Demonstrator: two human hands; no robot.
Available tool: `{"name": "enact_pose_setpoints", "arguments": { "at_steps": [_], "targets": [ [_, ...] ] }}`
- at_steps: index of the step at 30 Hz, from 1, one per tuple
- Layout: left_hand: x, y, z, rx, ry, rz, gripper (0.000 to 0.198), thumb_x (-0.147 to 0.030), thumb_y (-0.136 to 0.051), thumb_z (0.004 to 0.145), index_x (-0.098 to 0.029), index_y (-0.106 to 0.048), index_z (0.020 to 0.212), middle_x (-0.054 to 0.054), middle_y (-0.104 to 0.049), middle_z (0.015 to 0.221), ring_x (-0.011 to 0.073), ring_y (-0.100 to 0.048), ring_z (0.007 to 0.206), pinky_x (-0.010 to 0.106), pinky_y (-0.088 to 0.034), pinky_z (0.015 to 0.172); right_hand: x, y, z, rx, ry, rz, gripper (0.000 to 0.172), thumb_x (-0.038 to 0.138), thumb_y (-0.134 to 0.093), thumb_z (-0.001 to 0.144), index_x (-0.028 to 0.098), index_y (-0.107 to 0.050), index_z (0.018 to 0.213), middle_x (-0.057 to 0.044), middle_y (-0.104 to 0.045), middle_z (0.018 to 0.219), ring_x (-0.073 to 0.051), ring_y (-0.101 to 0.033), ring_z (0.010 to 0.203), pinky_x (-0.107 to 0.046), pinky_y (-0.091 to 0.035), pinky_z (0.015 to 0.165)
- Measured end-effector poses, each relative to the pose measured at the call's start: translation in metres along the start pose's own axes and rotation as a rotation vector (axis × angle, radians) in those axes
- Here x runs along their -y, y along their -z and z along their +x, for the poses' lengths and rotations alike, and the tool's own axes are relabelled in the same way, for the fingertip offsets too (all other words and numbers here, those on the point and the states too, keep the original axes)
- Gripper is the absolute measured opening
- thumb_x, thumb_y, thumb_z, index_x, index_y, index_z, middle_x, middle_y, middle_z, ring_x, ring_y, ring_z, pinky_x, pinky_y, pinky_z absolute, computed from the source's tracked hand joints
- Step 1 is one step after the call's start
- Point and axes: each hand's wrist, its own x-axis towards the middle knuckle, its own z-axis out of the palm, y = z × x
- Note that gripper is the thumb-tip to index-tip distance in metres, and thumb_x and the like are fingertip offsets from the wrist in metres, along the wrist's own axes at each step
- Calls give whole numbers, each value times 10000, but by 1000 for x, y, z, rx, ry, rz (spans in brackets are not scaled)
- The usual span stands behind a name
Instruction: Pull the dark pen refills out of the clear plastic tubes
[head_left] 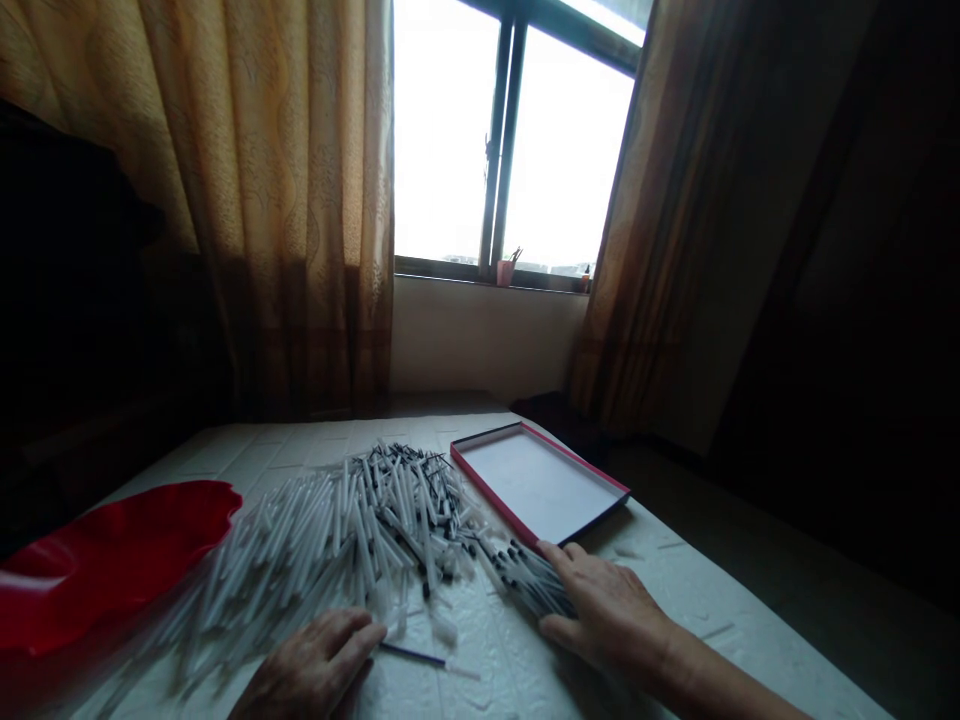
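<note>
Near the front edge of the table, my left hand (pixel 319 660) is closed, its thumb and fingers at one end of a thin dark stick (pixel 412 654) that looks like a pen refill with a clear tip. To the right, my right hand (pixel 604 605) curls around a bundle of slim translucent tubes with black ends (pixel 525 575), thumb on the near side and fingers over the top. Between and beyond both hands spreads a large loose heap of similar tubes (pixel 300 535); dark thin pieces (pixel 405 460) lie at its far end. Parts of the heap are blurred.
A red basin with a wavy rim (pixel 217 500) stands at the left. A shallow red-edged box lid (pixel 544 480) lies behind my right hand. The white table (pixel 480 690) ends in a slanting edge at the right. A pink cup (pixel 505 272) sits on the windowsill beyond.
</note>
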Motion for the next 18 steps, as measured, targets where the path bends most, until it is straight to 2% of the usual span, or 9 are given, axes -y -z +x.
{"name": "enact_pose_setpoints", "arguments": {
  "at_steps": [4, 9, 15, 18],
  "targets": [
    [6, -5, -2, -28, -76, 6, 380, -128, -417, 862, -264, -634, 1143, 23, -750, 991, 150, -736, 859, 176, -569, 784, -9, -7, -4, -82, 53, -4, 500, 292, -654, 776, 191, -611, 1264, -184, -633, 1287, -363, -619, 1150, -437, -468, 949],
    [8, -7, -4, -37, -85, 34, 387, -109, -381, 889, -259, -643, 1131, 20, -747, 982, 140, -736, 844, 162, -563, 769, -10, -14, -8, -124, 67, -64, 227, 221, -568, 845, 195, -656, 1053, -132, -688, 1128, -305, -670, 1009, -379, -496, 855],
    [3, 0, 2, -24, -62, 51, 360, -135, -343, 946, -256, -636, 1118, 21, -747, 974, 142, -729, 849, 180, -559, 786, -4, -13, 0, -250, 81, -106, 141, 121, -537, 816, 172, -657, 870, -143, -712, 1000, -289, -681, 909, -333, -479, 755],
    [2, 4, 5, -23, -85, 67, 351, -171, -334, 987, -252, -651, 1112, 20, -755, 964, 145, -731, 843, 185, -558, 780, 7, -7, -3, -330, 168, 26, 147, 120, -480, 853, 172, -613, 885, -131, -721, 913, -256, -683, 809, -321, -465, 703]
  ]
}}
